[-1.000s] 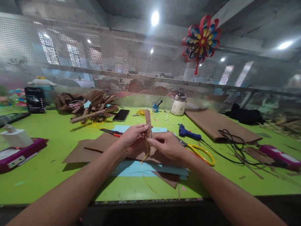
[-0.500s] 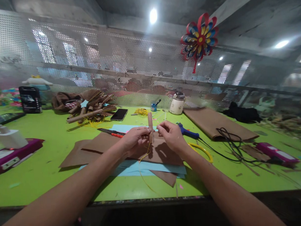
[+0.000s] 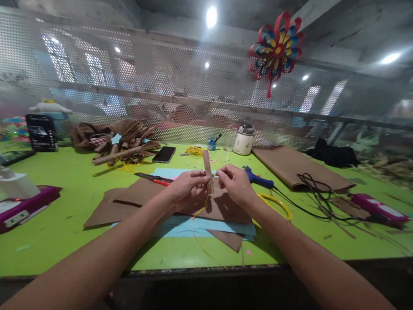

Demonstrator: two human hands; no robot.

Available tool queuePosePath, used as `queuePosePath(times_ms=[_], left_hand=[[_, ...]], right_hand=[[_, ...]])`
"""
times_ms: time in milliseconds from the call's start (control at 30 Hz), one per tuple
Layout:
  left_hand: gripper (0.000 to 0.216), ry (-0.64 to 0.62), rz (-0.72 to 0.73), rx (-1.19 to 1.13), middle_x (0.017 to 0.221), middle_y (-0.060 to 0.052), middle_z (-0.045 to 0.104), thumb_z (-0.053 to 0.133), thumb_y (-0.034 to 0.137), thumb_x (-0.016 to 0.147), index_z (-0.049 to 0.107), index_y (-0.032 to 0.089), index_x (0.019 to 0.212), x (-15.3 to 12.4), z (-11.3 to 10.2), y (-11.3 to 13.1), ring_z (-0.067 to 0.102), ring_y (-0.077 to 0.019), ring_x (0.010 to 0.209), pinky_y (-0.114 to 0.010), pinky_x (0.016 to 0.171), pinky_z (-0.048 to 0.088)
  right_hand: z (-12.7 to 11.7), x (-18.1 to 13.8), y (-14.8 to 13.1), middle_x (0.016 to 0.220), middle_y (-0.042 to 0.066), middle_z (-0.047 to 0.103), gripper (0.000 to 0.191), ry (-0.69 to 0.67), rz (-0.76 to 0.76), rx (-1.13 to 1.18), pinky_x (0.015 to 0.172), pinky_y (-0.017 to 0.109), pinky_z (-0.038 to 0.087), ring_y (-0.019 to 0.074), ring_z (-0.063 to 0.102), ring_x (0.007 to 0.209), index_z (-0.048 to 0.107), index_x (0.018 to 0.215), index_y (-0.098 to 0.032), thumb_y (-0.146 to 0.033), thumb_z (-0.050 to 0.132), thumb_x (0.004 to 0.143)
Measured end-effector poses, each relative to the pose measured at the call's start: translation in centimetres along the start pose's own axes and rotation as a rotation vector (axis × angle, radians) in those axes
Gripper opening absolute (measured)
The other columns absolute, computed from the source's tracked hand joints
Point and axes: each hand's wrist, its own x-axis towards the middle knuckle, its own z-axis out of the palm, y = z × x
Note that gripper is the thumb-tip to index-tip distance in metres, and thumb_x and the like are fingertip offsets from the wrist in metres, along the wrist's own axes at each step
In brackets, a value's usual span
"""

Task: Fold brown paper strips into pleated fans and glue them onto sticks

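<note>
My left hand [image 3: 185,188] pinches an upright folded strip of brown paper [image 3: 207,166] near its lower end. My right hand [image 3: 235,184] is closed beside the strip, its fingertips pinched at a thin yellow string [image 3: 202,208] that wraps the strip and trails down toward the table edge. Both hands hover over sheets of brown paper [image 3: 136,199] lying on light blue paper [image 3: 209,225] on the green table [image 3: 70,232].
Yellow-handled scissors [image 3: 279,204], a blue glue gun [image 3: 258,179] with black cables [image 3: 316,192], a phone [image 3: 164,154], a pile of brown paper rolls [image 3: 121,146], a white jar [image 3: 244,141], and pink devices [image 3: 20,209] lie around. A perforated metal screen [image 3: 156,84] backs the table.
My right hand rose from below the strip to beside it, level with my left hand. The strip stays upright in my left hand.
</note>
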Motion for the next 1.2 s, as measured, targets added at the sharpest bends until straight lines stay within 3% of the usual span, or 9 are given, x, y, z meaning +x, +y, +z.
queuePosePath(times_ms=[200, 400, 567, 700, 1000, 1200], left_hand=[[0.011, 0.137, 0.030, 0.047, 0.073, -0.003, 0.061, 0.063, 0.012, 0.072, 0.061, 0.011, 0.083, -0.1, -0.2, 1.1, 0.057, -0.0077, 0.062, -0.019, 0.061, 0.043], [0.008, 0.056, 0.093, -0.014, 0.074, -0.004, 0.061, 0.055, 0.013, 0.078, 0.060, 0.011, 0.084, -0.5, 0.2, 2.0, 0.058, -0.0104, 0.071, -0.020, 0.067, 0.044], [0.009, 0.094, 0.118, -0.057, 0.073, -0.003, 0.061, 0.055, 0.013, 0.078, 0.060, 0.011, 0.085, -0.4, 0.0, 2.3, 0.056, -0.0085, 0.066, -0.019, 0.065, 0.045], [0.009, 0.077, 0.130, -0.082, 0.072, -0.002, 0.061, 0.058, 0.014, 0.076, 0.061, 0.010, 0.084, -0.3, -0.4, 2.2, 0.055, -0.0075, 0.063, -0.018, 0.060, 0.044], [0.007, 0.087, 0.107, -0.071, 0.073, -0.001, 0.062, 0.060, 0.015, 0.075, 0.062, 0.011, 0.081, -0.4, 0.1, 1.9, 0.057, -0.0074, 0.065, -0.016, 0.059, 0.043], [0.009, 0.079, 0.100, -0.046, 0.071, -0.003, 0.062, 0.061, 0.016, 0.074, 0.063, 0.010, 0.080, -0.4, 0.1, 1.8, 0.056, -0.0091, 0.063, -0.018, 0.058, 0.044]], right_hand=[[-0.5, 0.2, 0.1, 0.045, -0.008, 0.034, 0.018, 0.063, 0.035, 0.060, 0.044, 0.022, 0.027, 0.0087, 0.032, 0.041, 0.060, 0.083, -0.015, -0.029, 0.055, 0.073], [-0.2, 0.3, -0.2, 0.069, 0.004, 0.060, 0.026, -0.052, 0.006, 0.213, 0.060, 0.025, 0.042, 0.0129, 0.052, 0.063, 0.063, 0.078, -0.013, -0.038, 0.056, 0.074], [0.3, -0.6, -1.0, 0.061, 0.002, 0.057, 0.037, -0.214, 0.011, 0.221, 0.058, 0.024, 0.041, 0.0115, 0.050, 0.059, 0.061, 0.068, -0.013, -0.046, 0.049, 0.079], [0.4, -1.6, -2.5, 0.064, 0.001, 0.057, 0.032, -0.308, -0.081, 0.142, 0.059, 0.022, 0.039, 0.0101, 0.049, 0.061, 0.060, 0.069, -0.014, -0.041, 0.049, 0.081], [0.8, -1.7, -2.4, 0.061, 0.000, 0.055, 0.030, -0.199, 0.015, 0.162, 0.055, 0.022, 0.039, 0.0100, 0.050, 0.056, 0.058, 0.069, -0.015, -0.042, 0.051, 0.079], [1.0, -1.7, -2.3, 0.062, 0.000, 0.055, 0.027, -0.276, 0.107, 0.407, 0.057, 0.024, 0.043, 0.0093, 0.051, 0.054, 0.056, 0.071, -0.014, -0.038, 0.050, 0.080]])
